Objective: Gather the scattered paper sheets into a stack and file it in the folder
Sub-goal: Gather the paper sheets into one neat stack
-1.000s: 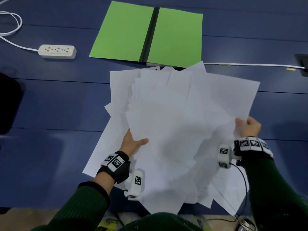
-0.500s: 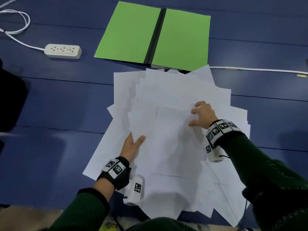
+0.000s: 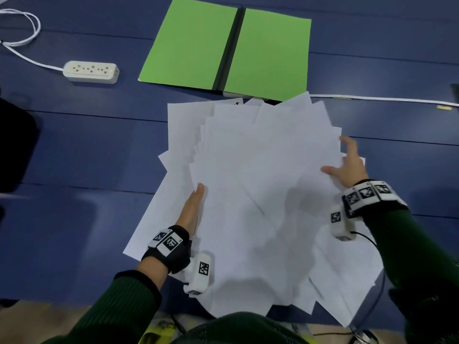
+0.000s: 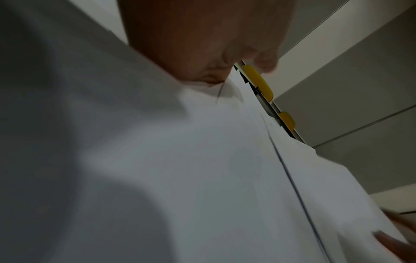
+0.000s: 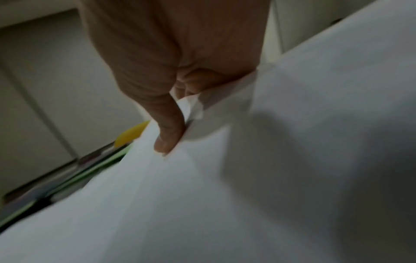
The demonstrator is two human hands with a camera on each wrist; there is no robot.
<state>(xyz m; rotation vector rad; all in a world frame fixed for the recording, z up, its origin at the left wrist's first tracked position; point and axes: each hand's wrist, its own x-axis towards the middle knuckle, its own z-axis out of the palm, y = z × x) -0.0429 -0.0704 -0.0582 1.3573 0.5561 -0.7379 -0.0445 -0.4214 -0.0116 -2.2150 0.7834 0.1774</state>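
Note:
A loose fan of white paper sheets (image 3: 260, 194) lies on the blue table (image 3: 74, 219), just in front of the open green folder (image 3: 188, 43) with its black spine. My left hand (image 3: 192, 212) is at the pile's left edge. Its fingers are hidden under the upper sheets and its thumb lies along the edge. In the left wrist view the paper (image 4: 202, 178) runs into the crook of that hand (image 4: 202, 35). My right hand (image 3: 347, 167) holds the pile's right edge; in the right wrist view its thumb (image 5: 166, 135) presses on the sheets (image 5: 270, 178) with the fingers beneath.
A white power strip (image 3: 90, 72) with its cord lies at the back left. A white cable (image 3: 372, 98) runs along the table to the right of the folder. A black object (image 3: 15, 145) sits at the left edge. The pile overhangs the table's near edge.
My right hand swung in onto the middle of the pile, then back out to its right edge. The sheet it held out to the right now lies on the pile. The left hand barely moved.

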